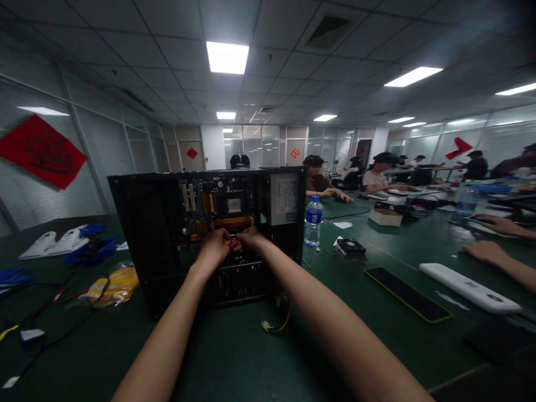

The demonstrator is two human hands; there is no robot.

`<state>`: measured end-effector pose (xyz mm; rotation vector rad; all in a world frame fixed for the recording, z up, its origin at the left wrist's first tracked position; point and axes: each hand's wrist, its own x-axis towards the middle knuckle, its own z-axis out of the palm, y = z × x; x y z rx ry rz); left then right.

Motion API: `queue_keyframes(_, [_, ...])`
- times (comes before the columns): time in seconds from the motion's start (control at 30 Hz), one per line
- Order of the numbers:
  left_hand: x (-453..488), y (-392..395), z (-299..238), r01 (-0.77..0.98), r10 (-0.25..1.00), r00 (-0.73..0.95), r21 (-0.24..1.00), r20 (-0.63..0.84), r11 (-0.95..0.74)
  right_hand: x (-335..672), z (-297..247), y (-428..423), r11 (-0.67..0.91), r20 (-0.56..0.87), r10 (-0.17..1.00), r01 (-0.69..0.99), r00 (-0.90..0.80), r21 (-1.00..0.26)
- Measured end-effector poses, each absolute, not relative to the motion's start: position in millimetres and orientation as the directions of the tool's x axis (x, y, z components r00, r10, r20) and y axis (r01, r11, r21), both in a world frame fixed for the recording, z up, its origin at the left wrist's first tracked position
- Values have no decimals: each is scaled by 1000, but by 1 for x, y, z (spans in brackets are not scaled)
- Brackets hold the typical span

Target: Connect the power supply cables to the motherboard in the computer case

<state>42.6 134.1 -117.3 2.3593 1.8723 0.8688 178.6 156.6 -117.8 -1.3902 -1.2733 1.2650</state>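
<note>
An open black computer case (142,234) stands upright on the green table (234,357), its motherboard (209,204) and power supply (285,198) exposed. Both my arms reach into it. My left hand (214,247) and my right hand (250,240) meet just below the motherboard, fingers pinched together around a small red part (235,244), possibly a connector or cable end. What exactly each hand grips is too small to make out. A loose wire with a white plug (268,325) trails out of the case onto the table.
A water bottle (312,221) and a small fan (350,247) stand right of the case. A dark phone (406,293) and white flat device (469,286) lie farther right, near another person's hands (488,251). A yellow bag (113,285), cables and white and blue items lie left. Several people sit behind.
</note>
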Motion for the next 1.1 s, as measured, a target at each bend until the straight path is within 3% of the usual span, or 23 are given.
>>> queue_keyframes(0.33, [45,131,-116,913,912,132,311,389,-265,177,-118,156,3,7,1000,473,7,-881])
queue_keyframes(0.5, [54,112,-110,959,905,127,183,406,-216,186,-116,138,180,249,969,701,-3,-690])
queue_keyframes(0.67, [62,92,-103,977,901,185,29,392,-213,186,-113,123,344,439,893,781,-101,-521])
queue_keyframes(0.83, [61,94,-103,979,928,195,-11,318,-202,182,-119,124,483,424,853,771,-305,-416])
queue_keyframes(1.1, [62,96,-104,976,919,207,-5,336,-218,186,-117,124,476,434,841,824,-323,-308])
